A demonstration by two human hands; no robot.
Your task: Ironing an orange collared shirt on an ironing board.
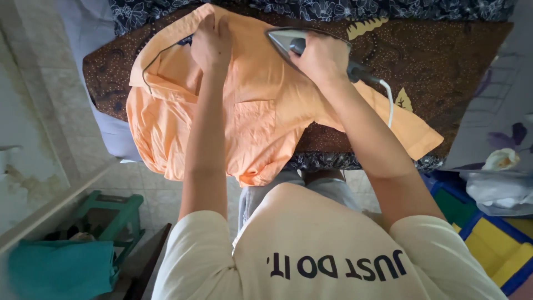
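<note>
An orange short-sleeved shirt [261, 111] with a chest pocket lies spread over a brown patterned ironing surface [444, 61]; its lower part hangs off the near edge. My left hand [211, 45] presses down on the shirt near the collar, fingers gripping the fabric. My right hand [321, 57] is closed around the handle of a grey clothes iron [286, 40], whose pointed soleplate rests on the shirt and points left, toward my left hand. The iron's white cord [390, 103] trails off behind my right wrist across the cloth.
A green stool [114, 208] and teal cloth [58, 269] stand on the tiled floor at lower left. Blue and yellow plastic crates [494, 244] and white plastic bags [499, 189] sit at right. Dark floral fabric [311, 8] runs along the far edge.
</note>
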